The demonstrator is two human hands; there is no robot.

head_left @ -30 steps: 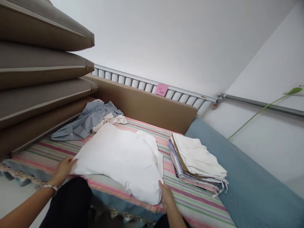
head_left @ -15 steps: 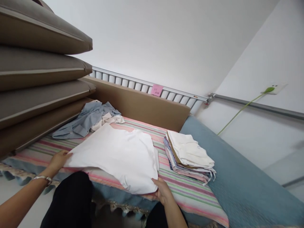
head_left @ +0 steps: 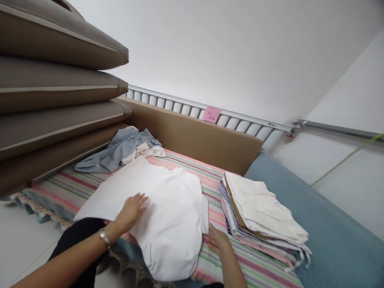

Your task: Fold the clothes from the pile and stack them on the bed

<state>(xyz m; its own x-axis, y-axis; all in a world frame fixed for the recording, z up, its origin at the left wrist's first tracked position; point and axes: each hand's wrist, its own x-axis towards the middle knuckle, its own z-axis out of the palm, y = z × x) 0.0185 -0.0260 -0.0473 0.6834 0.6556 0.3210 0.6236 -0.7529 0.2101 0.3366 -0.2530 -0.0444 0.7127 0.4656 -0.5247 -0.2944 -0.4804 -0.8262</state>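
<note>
Left hand now flat atop white garment, off its edge.

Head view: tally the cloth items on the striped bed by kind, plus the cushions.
Brown cushions: 4
White garment laid flat, under the left hand, right hand beside it: 1
Crumpled clothes heap: 1
Folded stack: 1
Total: 7
</note>
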